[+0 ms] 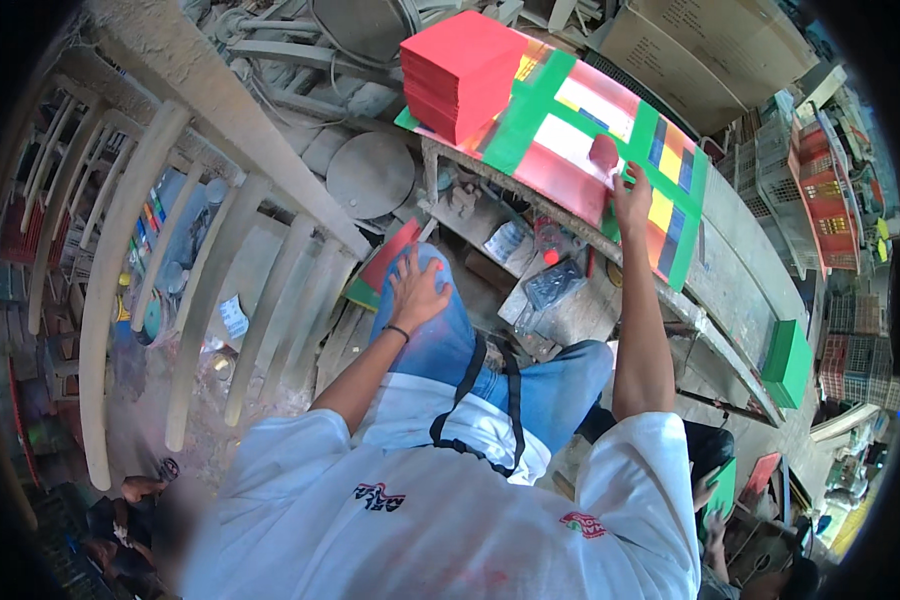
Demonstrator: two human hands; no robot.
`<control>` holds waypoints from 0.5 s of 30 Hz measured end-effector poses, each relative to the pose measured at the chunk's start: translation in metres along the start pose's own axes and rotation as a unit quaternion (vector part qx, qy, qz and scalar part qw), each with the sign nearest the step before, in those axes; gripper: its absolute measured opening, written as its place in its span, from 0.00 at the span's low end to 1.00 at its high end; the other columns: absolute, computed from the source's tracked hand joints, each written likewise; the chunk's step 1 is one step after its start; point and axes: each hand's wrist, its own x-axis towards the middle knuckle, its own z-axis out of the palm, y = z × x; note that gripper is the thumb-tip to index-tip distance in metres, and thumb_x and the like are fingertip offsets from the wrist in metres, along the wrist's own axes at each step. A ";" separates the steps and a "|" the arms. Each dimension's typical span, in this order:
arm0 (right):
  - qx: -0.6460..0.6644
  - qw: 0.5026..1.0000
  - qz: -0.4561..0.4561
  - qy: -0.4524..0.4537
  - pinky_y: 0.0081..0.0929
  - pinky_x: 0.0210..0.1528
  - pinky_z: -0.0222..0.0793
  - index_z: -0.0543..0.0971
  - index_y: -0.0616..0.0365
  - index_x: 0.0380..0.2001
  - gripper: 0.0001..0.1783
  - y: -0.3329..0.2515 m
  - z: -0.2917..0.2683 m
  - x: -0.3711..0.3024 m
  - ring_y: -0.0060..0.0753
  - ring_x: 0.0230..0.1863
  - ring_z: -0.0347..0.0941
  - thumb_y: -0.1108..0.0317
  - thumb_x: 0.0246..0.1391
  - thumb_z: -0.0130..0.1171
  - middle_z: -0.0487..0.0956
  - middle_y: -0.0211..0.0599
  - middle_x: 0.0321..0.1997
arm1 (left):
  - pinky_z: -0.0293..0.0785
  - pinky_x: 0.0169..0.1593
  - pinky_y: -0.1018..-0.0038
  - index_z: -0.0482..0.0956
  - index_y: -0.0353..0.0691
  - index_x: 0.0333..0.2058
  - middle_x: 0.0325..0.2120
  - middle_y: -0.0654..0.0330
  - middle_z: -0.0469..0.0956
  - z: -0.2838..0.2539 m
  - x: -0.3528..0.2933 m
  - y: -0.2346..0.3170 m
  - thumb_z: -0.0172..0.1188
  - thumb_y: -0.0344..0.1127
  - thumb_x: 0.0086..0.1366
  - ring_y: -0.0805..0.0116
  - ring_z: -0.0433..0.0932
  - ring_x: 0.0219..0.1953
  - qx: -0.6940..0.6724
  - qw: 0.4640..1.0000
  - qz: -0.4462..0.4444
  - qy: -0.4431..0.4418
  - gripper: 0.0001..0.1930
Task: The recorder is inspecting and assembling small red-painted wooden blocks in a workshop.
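My left hand (420, 292) lies flat on my left thigh with its fingers spread, holding nothing. My right hand (630, 195) reaches over the worktable, its fingers curled close to a small rounded red object (604, 152). What sits between those fingers is too small to tell. Beneath them, green, white, red, yellow and blue patterned sheets (576, 148) cover the tabletop. A tall stack of red sheets or boards (460, 70) stands on the table's far left corner.
A green block-like stack (787, 364) sits at the table's right end. Wooden slatted furniture (160, 280) rises on my left. Below the table are a dark plastic-wrapped item (554, 285) and clutter. A cardboard box (705, 55) is behind. A co-worker's hand (707, 490) holds a green piece.
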 end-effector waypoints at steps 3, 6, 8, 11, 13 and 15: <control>-0.103 0.989 -0.109 0.010 0.40 0.50 0.69 0.73 0.54 0.52 0.26 -0.013 0.006 0.006 0.49 0.52 0.71 0.60 0.49 0.61 0.71 0.52 0.55 | 0.57 0.55 0.42 0.71 0.50 0.46 0.59 0.48 0.56 -0.003 0.002 0.006 0.61 0.44 0.51 0.39 0.55 0.59 -0.004 1.000 0.003 0.005 0.22; -0.183 0.977 -0.110 -0.026 0.51 0.58 0.59 0.71 0.42 0.55 0.28 -0.033 0.022 0.004 0.50 0.62 0.60 0.55 0.49 0.61 0.66 0.44 0.61 | 0.60 0.52 0.45 0.71 0.49 0.45 0.52 0.50 0.61 0.005 0.018 -0.002 0.61 0.44 0.51 0.43 0.59 0.55 -0.030 0.998 -0.028 0.054 0.22; -0.257 0.959 -0.100 -0.058 0.56 0.61 0.53 0.69 0.39 0.56 0.28 -0.026 0.027 0.004 0.47 0.64 0.57 0.52 0.50 0.59 0.63 0.37 0.64 | 0.61 0.51 0.46 0.71 0.47 0.44 0.48 0.52 0.64 0.019 0.033 -0.013 0.62 0.43 0.51 0.46 0.61 0.53 -0.051 0.992 -0.046 0.105 0.21; -0.291 0.949 -0.114 -0.037 0.56 0.63 0.47 0.69 0.39 0.57 0.27 -0.027 0.034 0.000 0.44 0.66 0.55 0.48 0.54 0.53 0.62 0.35 0.66 | 0.64 0.52 0.55 0.73 0.42 0.41 0.44 0.54 0.70 0.042 0.075 -0.052 0.60 0.43 0.55 0.50 0.67 0.50 -0.183 0.976 -0.092 0.079 0.17; -0.310 0.943 -0.115 -0.042 0.55 0.63 0.46 0.69 0.39 0.57 0.26 -0.027 0.032 0.000 0.43 0.66 0.55 0.48 0.56 0.51 0.62 0.34 0.65 | 0.65 0.54 0.56 0.73 0.41 0.42 0.45 0.52 0.70 0.047 0.100 -0.072 0.60 0.43 0.56 0.49 0.67 0.52 -0.219 0.965 -0.140 0.028 0.17; -0.320 0.940 -0.114 -0.034 0.55 0.63 0.46 0.69 0.40 0.57 0.25 -0.029 0.033 0.001 0.41 0.66 0.55 0.49 0.56 0.50 0.62 0.33 0.65 | 0.65 0.55 0.57 0.74 0.41 0.43 0.46 0.51 0.71 0.064 0.106 -0.097 0.59 0.43 0.56 0.49 0.67 0.53 -0.253 0.950 -0.179 -0.018 0.18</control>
